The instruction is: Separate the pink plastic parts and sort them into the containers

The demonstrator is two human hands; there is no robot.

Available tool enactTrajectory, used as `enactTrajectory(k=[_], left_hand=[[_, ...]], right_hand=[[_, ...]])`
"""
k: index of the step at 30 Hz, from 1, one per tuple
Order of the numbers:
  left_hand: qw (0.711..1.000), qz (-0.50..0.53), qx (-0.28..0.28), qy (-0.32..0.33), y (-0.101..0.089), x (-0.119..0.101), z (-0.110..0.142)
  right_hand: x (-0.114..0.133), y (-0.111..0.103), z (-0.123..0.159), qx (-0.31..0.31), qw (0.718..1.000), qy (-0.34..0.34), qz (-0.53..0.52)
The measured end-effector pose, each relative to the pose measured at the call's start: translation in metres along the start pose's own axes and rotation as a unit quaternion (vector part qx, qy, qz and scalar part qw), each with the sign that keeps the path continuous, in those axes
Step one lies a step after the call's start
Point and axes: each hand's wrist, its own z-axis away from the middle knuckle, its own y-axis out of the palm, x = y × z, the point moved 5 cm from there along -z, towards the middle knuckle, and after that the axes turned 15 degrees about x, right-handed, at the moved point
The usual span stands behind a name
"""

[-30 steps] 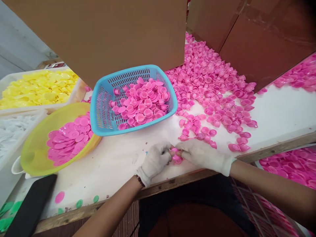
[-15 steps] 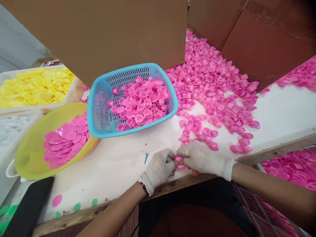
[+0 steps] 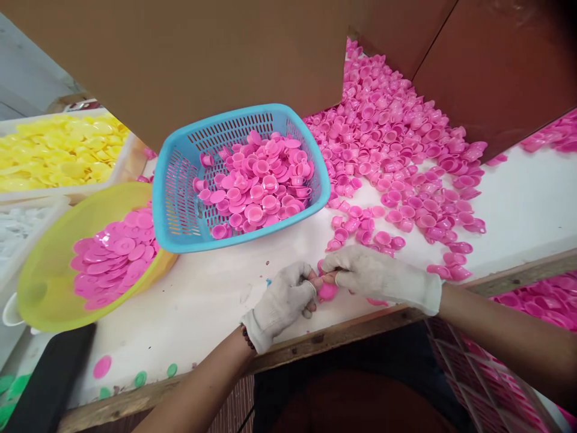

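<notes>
My left hand (image 3: 286, 300), in a whitish glove with bare fingertips, is closed in a pinch near the table's front edge. My right hand (image 3: 376, 273), gloved the same way, meets it fingertip to fingertip. Between and just below the fingers shows a small pink plastic piece (image 3: 327, 292); the fingers cover part of it, so its exact kind is unclear. Another pink bit (image 3: 377, 302) peeks out under my right hand. Ahead stands a blue slotted basket (image 3: 238, 240) with pink toy cups (image 3: 255, 213) and flat discs in it.
A large heap of pink toy cups (image 3: 383, 126) spreads at the back right beside cardboard boxes (image 3: 225, 54). At left are a yellow bowl (image 3: 40, 264) of pink discs, a tub of yellow pieces (image 3: 58, 150) and a black phone-like slab (image 3: 56, 379). A wooden edge (image 3: 324, 338) runs along the front.
Both hands have risen slightly away from the front edge, still together. My left hand now covers most of the small blue pin. The view has shifted a little.
</notes>
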Motion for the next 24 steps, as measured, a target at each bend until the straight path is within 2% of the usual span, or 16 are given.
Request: enactTrajectory(k=[2, 4, 7, 11, 13, 18, 24], left_hand=[[1.0, 0.011, 0.006, -0.025, 0.008, 0.009, -0.002], [0.999, 0.015, -0.005, -0.038, 0.013, 0.016, -0.004], [0.999, 0.044, -0.008, -0.021, 0.016, 0.018, -0.006], [0.999, 0.041, -0.001, -0.025, 0.014, 0.018, -0.007], [0.999, 0.02, -0.004, -0.041, 0.012, 0.021, -0.009], [0.998, -0.027, 0.0, -0.051, 0.009, 0.023, -0.017], [0.988, -0.153, 0.006, 0.017, 0.008, 0.01, -0.008]], right_hand=[[-0.005, 0.01, 0.003, 0.022, 0.998, 0.041, -0.043], [-0.01, 0.02, 0.005, 0.007, 0.995, 0.07, -0.067], [-0.016, 0.031, 0.003, -0.022, 0.994, 0.065, -0.084], [-0.028, 0.045, -0.001, 0.021, 0.982, 0.056, -0.179], [-0.029, 0.047, -0.001, 0.028, 0.973, 0.047, -0.224], [-0.027, 0.044, 0.0, 0.007, 0.97, 0.037, -0.24], [-0.025, 0.046, -0.001, 0.096, 0.944, 0.03, -0.315]])
